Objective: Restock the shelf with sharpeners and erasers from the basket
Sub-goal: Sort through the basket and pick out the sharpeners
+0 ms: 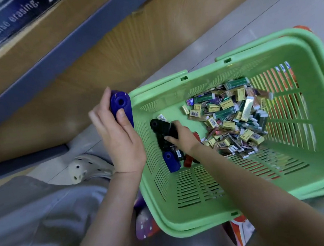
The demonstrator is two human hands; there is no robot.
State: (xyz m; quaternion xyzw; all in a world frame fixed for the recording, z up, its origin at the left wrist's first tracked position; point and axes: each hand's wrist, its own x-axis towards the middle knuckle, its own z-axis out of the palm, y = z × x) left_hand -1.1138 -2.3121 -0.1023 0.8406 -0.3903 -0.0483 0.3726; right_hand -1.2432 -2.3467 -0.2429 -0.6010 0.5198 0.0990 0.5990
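L hand (120, 139) holds a blue sharpener (121, 108) just outside the basket (267, 44), fingers wrapped round its back and thumb pressed on the front below the hole. R hand (184, 138) is down in the basket, fingers curled over a black sharpener (162, 129) lying by the left wall. A second blue sharpener (171, 162) and a red item (188, 160) lie just beside it. The erasers (234, 117) are heaped loosely toward the far side.

Handling, as I judge it: the sharpeners look like hard, smooth plastic shells — light, stiff, a bit slick — so grip across the narrow sides w/ thumb on the flat face. The erasers are small sleeved blocks, light, prob. slightly soft; pinch by the long edges or scoop several.

Hard to tell: whether one black sharpener or two sit under the R hand. The red item is partly hidden by the wrist. Eraser labels are too blurred to read. The shelf (94, 56) shows only its wood front, stock cut off at top left.
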